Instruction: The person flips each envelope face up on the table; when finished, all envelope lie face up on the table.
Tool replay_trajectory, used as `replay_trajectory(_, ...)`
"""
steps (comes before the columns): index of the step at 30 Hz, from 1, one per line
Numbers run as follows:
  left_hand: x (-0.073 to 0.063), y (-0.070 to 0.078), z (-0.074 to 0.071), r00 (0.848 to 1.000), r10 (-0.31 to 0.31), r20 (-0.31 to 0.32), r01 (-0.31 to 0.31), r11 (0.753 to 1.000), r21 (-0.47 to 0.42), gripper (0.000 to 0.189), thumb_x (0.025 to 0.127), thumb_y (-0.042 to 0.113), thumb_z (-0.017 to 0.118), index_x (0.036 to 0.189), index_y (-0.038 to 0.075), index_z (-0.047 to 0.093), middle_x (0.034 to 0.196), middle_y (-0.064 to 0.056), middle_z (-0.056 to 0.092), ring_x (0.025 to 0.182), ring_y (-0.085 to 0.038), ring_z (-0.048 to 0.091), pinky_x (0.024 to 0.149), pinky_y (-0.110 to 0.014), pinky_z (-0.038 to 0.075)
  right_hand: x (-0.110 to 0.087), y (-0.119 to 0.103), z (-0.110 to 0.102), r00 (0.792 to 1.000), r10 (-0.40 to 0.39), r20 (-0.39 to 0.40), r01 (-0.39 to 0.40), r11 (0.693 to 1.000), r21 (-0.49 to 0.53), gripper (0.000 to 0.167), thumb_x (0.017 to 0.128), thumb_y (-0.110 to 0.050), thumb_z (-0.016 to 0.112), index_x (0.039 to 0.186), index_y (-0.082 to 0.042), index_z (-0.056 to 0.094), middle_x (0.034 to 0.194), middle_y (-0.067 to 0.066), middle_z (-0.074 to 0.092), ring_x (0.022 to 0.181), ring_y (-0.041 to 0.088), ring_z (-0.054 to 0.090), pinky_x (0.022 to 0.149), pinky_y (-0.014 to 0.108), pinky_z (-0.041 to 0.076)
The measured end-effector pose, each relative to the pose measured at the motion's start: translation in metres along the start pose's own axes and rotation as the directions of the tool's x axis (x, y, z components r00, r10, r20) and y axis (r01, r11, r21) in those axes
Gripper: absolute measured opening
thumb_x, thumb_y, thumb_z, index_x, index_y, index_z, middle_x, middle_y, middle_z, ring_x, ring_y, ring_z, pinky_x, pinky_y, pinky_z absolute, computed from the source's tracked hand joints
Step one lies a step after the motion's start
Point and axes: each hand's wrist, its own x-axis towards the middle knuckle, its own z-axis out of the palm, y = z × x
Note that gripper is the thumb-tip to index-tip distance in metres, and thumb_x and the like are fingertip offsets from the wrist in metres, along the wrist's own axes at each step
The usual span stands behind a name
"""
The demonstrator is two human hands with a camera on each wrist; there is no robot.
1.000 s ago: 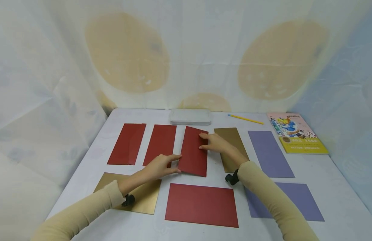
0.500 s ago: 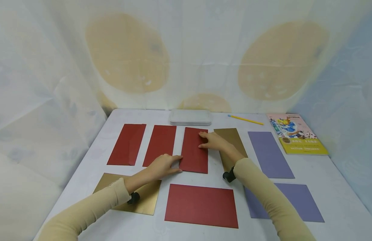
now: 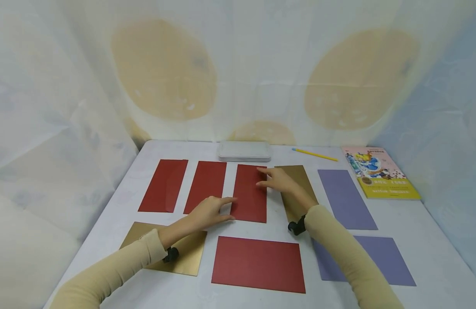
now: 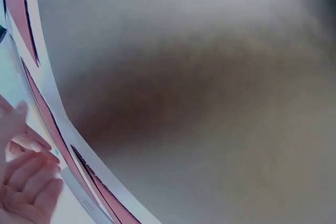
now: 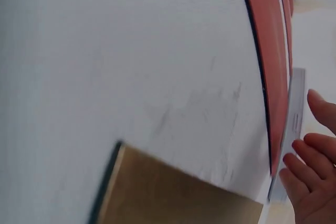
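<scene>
A red paper envelope (image 3: 247, 197) lies flat in the middle of the back row. At its lower left edge is my left hand (image 3: 205, 213), thumb and forefinger spread, fingertips right by the paper. My right hand (image 3: 279, 180) reaches over the envelope's upper right edge with fingers loosely extended. In the right wrist view the right hand's fingers (image 5: 310, 174) appear at the right side, near the red envelope's edge. The left wrist view shows fingers (image 4: 37, 182) at lower left; much of that view is blurred.
Two red envelopes (image 3: 164, 184) (image 3: 207, 180) lie to the left. Gold sheets (image 3: 188, 253) (image 3: 296, 176) and purple sheets (image 3: 346, 197) (image 3: 381, 257) flank the middle. A red sheet (image 3: 258, 264) lies in front. Behind are a pale flat case (image 3: 244, 151), pencil (image 3: 315, 154) and book (image 3: 381, 171).
The middle red envelope, tilted up at its near edge a second ago, has come down flat and straighter. Both hands have stayed beside it; the right fingers have loosened slightly from its edge.
</scene>
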Motion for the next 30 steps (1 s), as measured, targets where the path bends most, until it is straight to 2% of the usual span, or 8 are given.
replay_trajectory(5,0.007,0.004,0.004,0.997,0.071,0.015,-0.068,0.987,-0.145,0.06,0.083,0.034,0.077,0.134,0.008,0.058,0.11,-0.006,0.07,0.072,-0.015,0.053,0.071,-0.026,0.048,-0.014,0.004,-0.01,1.0,0.012,0.005,-0.013,0.984,0.179,0.067,0.089,-0.029,0.071,0.145,-0.005,0.043,0.145,0.015,0.044,0.132,0.036,0.041,0.105,0.048,0.035)
replay_trajectory(12,0.035,0.028,0.013,0.987,0.157,0.041,-0.147,0.971,-0.186,0.062,0.084,0.038,0.075,0.136,0.008,0.056,0.116,-0.004,0.068,0.086,-0.008,0.061,0.079,-0.025,0.05,-0.034,0.019,-0.025,0.999,0.037,-0.012,-0.032,0.966,0.256,0.063,0.091,-0.024,0.069,0.144,-0.003,0.043,0.144,0.014,0.047,0.133,0.031,0.042,0.105,0.048,0.035)
replay_trajectory(13,0.04,0.033,0.015,0.984,0.174,0.043,-0.164,0.97,-0.178,0.061,0.085,0.036,0.075,0.135,0.008,0.056,0.115,-0.003,0.068,0.088,-0.007,0.06,0.081,-0.024,0.049,-0.036,0.022,-0.027,0.999,0.036,-0.022,-0.029,0.968,0.249,0.062,0.091,-0.024,0.069,0.144,-0.003,0.044,0.143,0.014,0.048,0.132,0.031,0.043,0.105,0.048,0.035)
replay_trajectory(16,0.053,0.046,0.02,0.976,0.206,0.068,-0.195,0.97,-0.143,0.06,0.085,0.036,0.075,0.135,0.008,0.056,0.087,0.0,0.069,0.068,-0.003,0.048,0.068,-0.017,0.043,-0.041,0.034,-0.033,0.998,0.035,-0.054,-0.023,0.978,0.209,0.059,0.091,-0.025,0.069,0.142,-0.003,0.047,0.14,0.015,0.05,0.131,0.032,0.045,0.104,0.05,0.036)
replay_trajectory(19,0.066,0.057,0.028,0.969,0.22,0.116,-0.21,0.973,-0.093,0.061,0.086,0.037,0.073,0.137,0.009,0.055,0.064,0.003,0.055,0.056,-0.004,0.033,0.056,-0.016,0.035,-0.045,0.046,-0.038,0.993,0.059,-0.099,-0.045,0.99,0.136,0.059,0.09,-0.032,0.069,0.139,-0.004,0.052,0.136,0.017,0.054,0.126,0.035,0.049,0.1,0.052,0.04)
replay_trajectory(23,0.085,0.071,0.039,0.957,0.251,0.143,-0.246,0.968,-0.05,0.061,0.086,0.038,0.073,0.137,0.009,0.054,0.082,0.001,0.067,0.058,-0.001,0.047,0.057,-0.013,0.039,-0.049,0.062,-0.046,0.983,0.09,-0.162,-0.083,0.995,0.054,0.06,0.09,-0.036,0.068,0.137,0.0,0.052,0.136,0.02,0.052,0.123,0.042,0.049,0.097,0.056,0.041)
replay_trajectory(26,0.1,0.08,0.05,0.953,0.266,0.144,-0.268,0.964,-0.007,0.063,0.086,0.039,0.073,0.138,0.008,0.052,0.111,-0.002,0.069,0.078,-0.004,0.061,0.069,-0.014,0.046,-0.051,0.072,-0.053,0.978,0.071,-0.198,-0.075,0.997,-0.012,0.058,0.092,-0.029,0.068,0.136,0.004,0.051,0.136,0.024,0.05,0.121,0.048,0.048,0.095,0.059,0.041)
replay_trajectory(30,0.117,0.089,0.064,0.957,0.236,0.168,-0.25,0.966,0.067,0.072,0.083,0.043,0.074,0.14,0.007,0.049,0.128,-0.003,0.061,0.105,-0.01,0.062,0.083,-0.019,0.048,-0.051,0.08,-0.062,0.978,0.062,-0.2,-0.082,0.992,-0.093,0.057,0.092,-0.023,0.068,0.135,0.009,0.048,0.135,0.03,0.047,0.118,0.052,0.047,0.093,0.06,0.041)
